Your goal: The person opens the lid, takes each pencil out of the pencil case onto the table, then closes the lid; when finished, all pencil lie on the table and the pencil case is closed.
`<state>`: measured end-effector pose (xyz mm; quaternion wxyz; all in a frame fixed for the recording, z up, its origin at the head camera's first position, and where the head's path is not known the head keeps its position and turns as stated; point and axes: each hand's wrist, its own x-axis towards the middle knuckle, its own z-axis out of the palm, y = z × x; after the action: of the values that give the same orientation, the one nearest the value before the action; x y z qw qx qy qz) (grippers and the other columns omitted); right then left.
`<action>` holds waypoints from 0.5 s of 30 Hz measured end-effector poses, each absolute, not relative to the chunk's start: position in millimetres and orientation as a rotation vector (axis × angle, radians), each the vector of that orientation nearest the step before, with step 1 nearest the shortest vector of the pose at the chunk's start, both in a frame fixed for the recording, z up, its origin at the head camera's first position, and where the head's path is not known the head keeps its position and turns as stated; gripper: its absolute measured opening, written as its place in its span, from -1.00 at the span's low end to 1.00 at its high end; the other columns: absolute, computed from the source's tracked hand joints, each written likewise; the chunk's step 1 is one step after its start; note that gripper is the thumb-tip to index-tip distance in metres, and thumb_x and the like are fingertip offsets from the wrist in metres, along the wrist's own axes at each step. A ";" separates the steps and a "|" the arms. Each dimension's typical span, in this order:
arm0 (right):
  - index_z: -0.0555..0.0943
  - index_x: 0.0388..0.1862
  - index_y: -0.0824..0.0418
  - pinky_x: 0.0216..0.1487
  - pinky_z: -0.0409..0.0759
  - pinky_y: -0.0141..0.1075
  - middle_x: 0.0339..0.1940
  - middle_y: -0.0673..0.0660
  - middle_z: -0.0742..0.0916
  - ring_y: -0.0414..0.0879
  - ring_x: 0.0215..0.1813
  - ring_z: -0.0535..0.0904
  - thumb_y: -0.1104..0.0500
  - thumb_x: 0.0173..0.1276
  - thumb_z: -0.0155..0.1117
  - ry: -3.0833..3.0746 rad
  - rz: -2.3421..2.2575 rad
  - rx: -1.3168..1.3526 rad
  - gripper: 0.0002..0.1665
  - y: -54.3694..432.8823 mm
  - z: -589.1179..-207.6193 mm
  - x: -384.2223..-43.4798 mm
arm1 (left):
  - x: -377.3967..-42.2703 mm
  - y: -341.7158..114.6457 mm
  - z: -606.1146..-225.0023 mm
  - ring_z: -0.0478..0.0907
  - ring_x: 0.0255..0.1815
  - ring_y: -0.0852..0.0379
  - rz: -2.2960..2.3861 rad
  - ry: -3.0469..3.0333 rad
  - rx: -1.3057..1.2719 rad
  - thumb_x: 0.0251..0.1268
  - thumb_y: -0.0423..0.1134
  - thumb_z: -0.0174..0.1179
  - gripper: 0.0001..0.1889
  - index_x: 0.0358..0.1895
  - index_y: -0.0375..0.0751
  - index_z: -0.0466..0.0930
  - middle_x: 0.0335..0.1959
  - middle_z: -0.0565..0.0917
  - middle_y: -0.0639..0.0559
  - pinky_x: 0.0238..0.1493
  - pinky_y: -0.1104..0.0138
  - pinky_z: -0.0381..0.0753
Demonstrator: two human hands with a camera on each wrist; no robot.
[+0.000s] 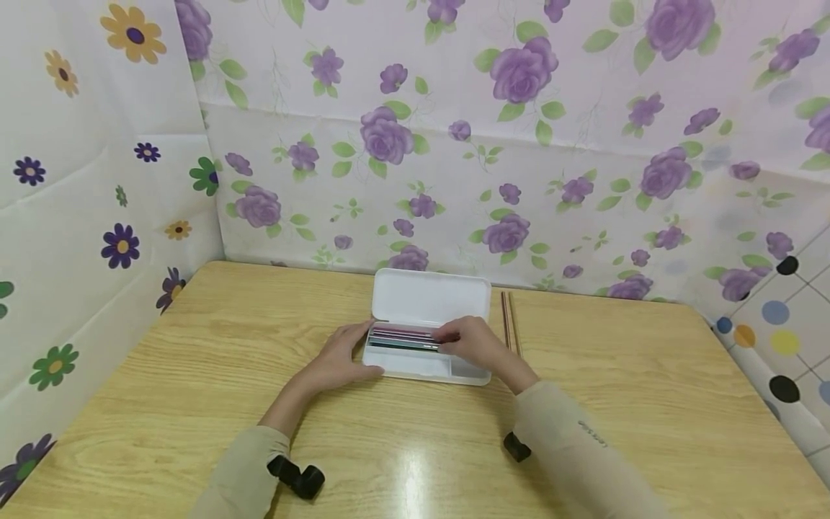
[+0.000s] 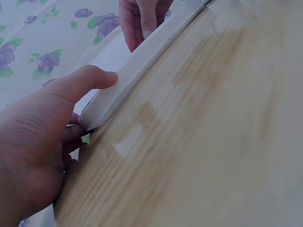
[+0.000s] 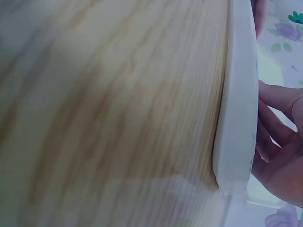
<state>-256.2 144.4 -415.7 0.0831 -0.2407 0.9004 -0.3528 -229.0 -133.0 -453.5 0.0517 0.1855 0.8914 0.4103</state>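
An open white pencil case lies on the table, its lid tipped back towards the wall. Several coloured pencils lie side by side in its rear compartment. My left hand holds the case's left end, the thumb against the front wall and the fingers round the side, as the left wrist view shows. My right hand reaches into the case at the pencils' right ends, its fingers pointing down. The front wall hides those fingertips in the right wrist view, so I cannot see whether they pinch a pencil.
Two more pencils lie on the wooden table just right of the case. A flower-patterned sheet hangs behind the table's back edge, with another patterned sheet at the left.
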 end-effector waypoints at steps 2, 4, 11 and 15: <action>0.70 -0.06 0.35 -0.10 0.62 -0.28 -0.18 0.16 0.75 -0.05 -0.14 0.66 0.39 0.25 0.33 2.683 -1.051 -0.720 -0.74 142.9 -415.6 -255.9 | -228.8 -133.0 -453.6 0.04 0.44 -0.23 1.249 2.713 0.570 0.01 0.00 0.42 -0.04 0.50 -0.19 0.15 0.41 0.27 -0.21 0.35 -0.18 0.04; 0.70 -0.07 0.36 -0.11 0.62 -0.28 -0.18 0.16 0.75 -0.05 -0.14 0.65 0.39 0.26 0.32 2.678 -1.040 -0.724 -0.75 141.9 -415.2 -256.1 | -229.1 -132.8 -453.5 0.03 0.44 -0.22 1.251 2.712 0.570 0.01 -0.01 0.42 -0.04 0.50 -0.18 0.15 0.42 0.27 -0.20 0.35 -0.17 0.04; 0.72 -0.11 0.33 -0.12 0.61 -0.28 -0.22 0.13 0.74 -0.06 -0.16 0.64 0.40 0.26 0.31 2.672 -0.991 -0.752 -0.78 139.7 -413.2 -258.3 | -228.7 -133.0 -452.8 0.03 0.44 -0.22 1.241 2.712 0.568 0.02 -0.01 0.42 -0.04 0.50 -0.18 0.14 0.43 0.26 -0.19 0.35 -0.18 0.03; 0.73 -0.14 0.31 -0.21 0.59 -0.33 -0.27 0.10 0.73 -0.13 -0.24 0.61 0.40 0.26 0.32 2.690 -0.953 -0.789 -0.80 137.9 -412.8 -258.8 | -228.3 -133.8 -452.1 0.03 0.44 -0.23 1.234 2.718 0.566 0.02 -0.01 0.42 -0.04 0.50 -0.18 0.14 0.43 0.26 -0.20 0.35 -0.18 0.04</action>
<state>-258.8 137.9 -412.8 0.0901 -0.2655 0.9048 -0.3206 -228.3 -133.8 -452.1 0.0518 0.1860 0.8934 0.4056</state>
